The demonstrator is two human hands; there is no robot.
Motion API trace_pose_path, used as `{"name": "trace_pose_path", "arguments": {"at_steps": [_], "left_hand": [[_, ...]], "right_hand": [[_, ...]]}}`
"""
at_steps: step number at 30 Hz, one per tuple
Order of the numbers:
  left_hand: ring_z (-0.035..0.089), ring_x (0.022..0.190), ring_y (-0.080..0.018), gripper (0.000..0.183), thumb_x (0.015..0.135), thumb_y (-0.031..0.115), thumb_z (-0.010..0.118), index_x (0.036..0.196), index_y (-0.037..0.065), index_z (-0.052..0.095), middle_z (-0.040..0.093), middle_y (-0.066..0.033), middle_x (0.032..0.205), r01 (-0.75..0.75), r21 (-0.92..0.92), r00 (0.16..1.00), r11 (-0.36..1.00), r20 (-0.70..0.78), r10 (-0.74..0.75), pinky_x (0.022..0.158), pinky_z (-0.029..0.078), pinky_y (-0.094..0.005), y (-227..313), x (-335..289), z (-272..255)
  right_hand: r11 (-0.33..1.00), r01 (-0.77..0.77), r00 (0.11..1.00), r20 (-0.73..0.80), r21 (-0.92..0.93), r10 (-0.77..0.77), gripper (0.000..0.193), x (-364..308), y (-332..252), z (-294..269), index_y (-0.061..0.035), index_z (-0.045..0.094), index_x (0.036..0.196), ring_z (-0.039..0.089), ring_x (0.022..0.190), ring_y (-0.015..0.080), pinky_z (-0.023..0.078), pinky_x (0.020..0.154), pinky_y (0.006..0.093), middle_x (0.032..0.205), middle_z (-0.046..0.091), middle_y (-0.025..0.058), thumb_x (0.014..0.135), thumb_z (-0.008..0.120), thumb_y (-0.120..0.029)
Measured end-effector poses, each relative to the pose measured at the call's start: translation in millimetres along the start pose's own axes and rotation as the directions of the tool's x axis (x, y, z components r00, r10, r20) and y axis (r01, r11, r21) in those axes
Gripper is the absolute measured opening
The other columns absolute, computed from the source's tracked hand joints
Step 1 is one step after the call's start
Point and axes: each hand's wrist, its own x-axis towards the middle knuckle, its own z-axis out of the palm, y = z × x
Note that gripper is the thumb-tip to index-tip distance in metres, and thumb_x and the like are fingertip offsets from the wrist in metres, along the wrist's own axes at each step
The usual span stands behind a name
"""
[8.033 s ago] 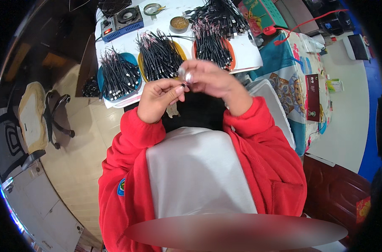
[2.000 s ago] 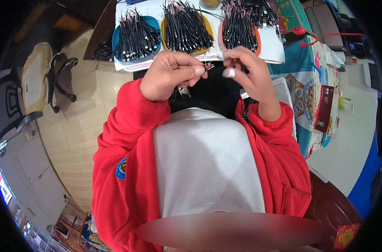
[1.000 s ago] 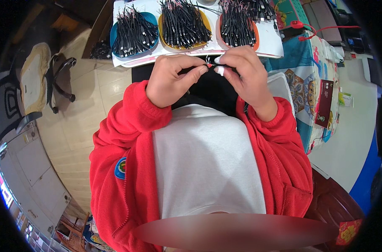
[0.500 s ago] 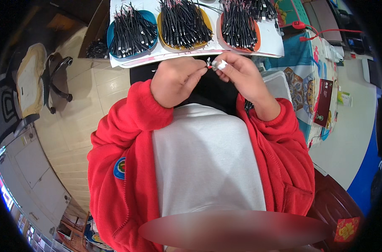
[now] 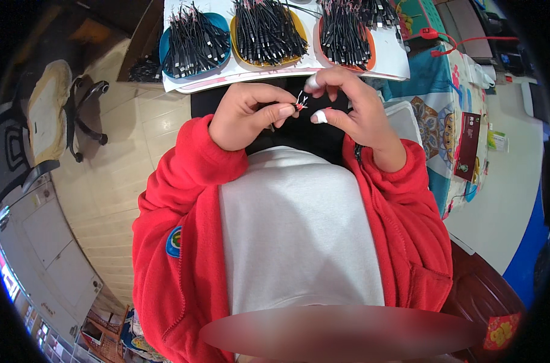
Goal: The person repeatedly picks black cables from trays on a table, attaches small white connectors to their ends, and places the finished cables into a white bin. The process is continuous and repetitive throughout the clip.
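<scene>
Between the thumb and fingers of my left hand [image 5: 249,115] is a thin cable [image 5: 300,106], pinched near its end. Short red and white wires fan out from that end, and most of the cable's length is hidden. My right hand [image 5: 361,112] is just to the right, apart from the wires, its thumb and index finger spread. White wrapping covers the tips of that thumb and finger. Beyond the hands, on a white-topped table [image 5: 244,79], stand a blue tray [image 5: 220,24], a yellow tray [image 5: 300,30] and an orange tray [image 5: 372,54], each heaped with short black cables.
A brown carton [image 5: 143,36] with dark cables stands left of the table. On the right are a pale bin [image 5: 402,118] and a side table with a patterned cloth [image 5: 429,78], a dark red box [image 5: 467,145] and a red cord [image 5: 480,39]. A worn chair [image 5: 49,109] stands left.
My right thumb and fingers have come off the wires and spread apart. The wire ends now fan out from the cable, which stays in my left hand.
</scene>
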Motion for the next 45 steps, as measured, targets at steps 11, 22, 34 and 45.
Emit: {"name": "trace_pose_path", "arguments": {"at_steps": [11,22,34,45], "left_hand": [[0.051,0.064,-0.0076,0.013,0.090,0.005,0.057,0.097,-0.005,0.063,0.059,-0.0042,0.076,0.082,-0.250,0.996,0.965,0.060,-0.069,0.058,0.042,-0.0201,-6,0,2],[0.051,0.061,-0.0116,0.013,0.087,0.000,0.056,0.097,-0.006,0.061,0.063,-0.0128,0.084,0.025,-0.582,0.996,0.813,0.085,0.030,0.055,0.041,-0.0238,-20,2,-5],[0.054,0.061,-0.0128,0.012,0.086,-0.003,0.055,0.096,-0.004,0.062,0.061,-0.0075,0.076,0.012,-0.276,0.995,0.961,0.098,0.016,0.055,0.043,-0.0254,-7,5,-2],[0.056,0.063,-0.0114,0.011,0.085,0.001,0.061,0.095,-0.002,0.065,0.061,-0.0063,0.073,-0.173,0.179,0.985,0.969,0.022,0.171,0.056,0.045,-0.0238,-4,-3,0]], "right_hand": [[0.964,0.202,0.977,-0.025,-0.174,-0.210,0.017,1,1,4,-0.0016,0.059,0.088,0.058,0.074,0.0275,0.047,0.066,0.0333,0.084,0.060,0.0106,0.072,0.065,0.002],[0.950,0.115,0.991,-0.033,-0.289,-0.130,0.035,-5,15,-11,-0.0028,0.061,0.109,0.058,0.097,0.0306,0.046,0.083,0.0359,0.107,0.060,0.0149,0.074,0.067,-0.005],[0.974,0.223,0.972,-0.068,-0.034,-0.225,0.016,6,9,9,-0.0012,0.061,0.090,0.056,0.072,0.0188,0.045,0.063,0.0289,0.083,0.059,0.0079,0.075,0.067,-0.001],[0.970,-0.172,0.975,-0.112,0.172,0.193,0.014,-16,1,11,-0.0011,0.061,0.095,0.055,0.075,0.0112,0.044,0.068,0.0235,0.088,0.060,0.0055,0.081,0.063,-0.001]]}}
